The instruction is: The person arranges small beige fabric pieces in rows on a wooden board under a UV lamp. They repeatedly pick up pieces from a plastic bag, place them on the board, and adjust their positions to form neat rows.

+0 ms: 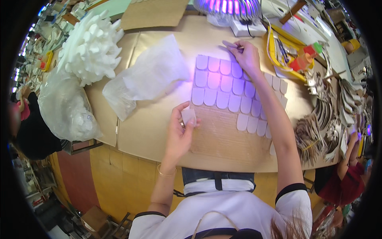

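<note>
My left hand (181, 131), near the front left corner of the sheet, pinches a small whitish flat piece (188, 116) between thumb and fingers. My right hand (246, 57) is closed on a slim greyish flat piece (228, 44) above the far edge of the sheet. Between and below my hands lies a brown cardboard sheet (215, 135). Rows of pale round-ended pieces (211, 81) lie on it, tinted violet by the light. My right forearm hides part of those rows. What the slim piece is exactly cannot be made out.
A glowing purple lamp (227, 7) stands at the back. To the right are a yellow tray (274, 59) with tools and bottles, and bundled curved strips (310, 137). A translucent bag (153, 73) and spiky white foam (89, 49) lie left. Co-workers sit on both sides.
</note>
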Tool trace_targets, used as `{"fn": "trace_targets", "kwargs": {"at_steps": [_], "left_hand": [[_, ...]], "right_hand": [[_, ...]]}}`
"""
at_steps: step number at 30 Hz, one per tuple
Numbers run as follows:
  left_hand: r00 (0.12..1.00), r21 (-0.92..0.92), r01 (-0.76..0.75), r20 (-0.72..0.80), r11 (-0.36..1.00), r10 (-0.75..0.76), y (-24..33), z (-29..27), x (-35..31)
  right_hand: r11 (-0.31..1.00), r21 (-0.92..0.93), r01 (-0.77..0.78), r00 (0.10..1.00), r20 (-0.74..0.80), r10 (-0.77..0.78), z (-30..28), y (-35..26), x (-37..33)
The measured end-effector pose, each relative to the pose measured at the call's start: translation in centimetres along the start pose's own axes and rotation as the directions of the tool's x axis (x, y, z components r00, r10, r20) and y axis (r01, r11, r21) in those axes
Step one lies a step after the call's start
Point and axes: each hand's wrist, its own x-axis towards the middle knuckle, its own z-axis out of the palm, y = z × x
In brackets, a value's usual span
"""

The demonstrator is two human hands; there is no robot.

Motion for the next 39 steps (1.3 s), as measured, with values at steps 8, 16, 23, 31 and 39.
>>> {"fn": "trace_targets", "kwargs": {"at_steps": [8, 16, 23, 31, 39], "left_hand": [[0.989, 0.435, -0.150, 0.071, 0.888, 0.132, -0.1, 1.9, -0.8], [0.997, 0.266, 0.060, 0.039, 0.962, -0.073, 0.0, 4.9, 2.2], [0.990, 0.539, -0.130, 0.033, 0.832, 0.134, -1.5, 5.9, 2.7], [0.976, 0.679, -0.155, -0.004, 0.717, 0.216, -1.4, 6.7, 2.0], [0.846, 0.780, -0.436, 0.185, 0.449, 0.501, -3.2, 5.7, 1.4]], "right_hand": [[0.931, 0.285, 0.229, 0.767, 0.536, -0.353, -9.3, -0.6, -10.1], [0.959, 0.243, 0.145, 0.733, 0.625, -0.269, -8.5, -2.0, -14.2], [0.967, 0.188, 0.173, 0.749, 0.612, -0.253, -7.6, -1.8, -14.3], [0.960, 0.084, 0.267, 0.802, 0.533, -0.270, -7.2, -2.0, -15.5], [0.908, -0.081, 0.411, 0.859, 0.369, -0.356, -6.5, -1.7, -17.4]]}}
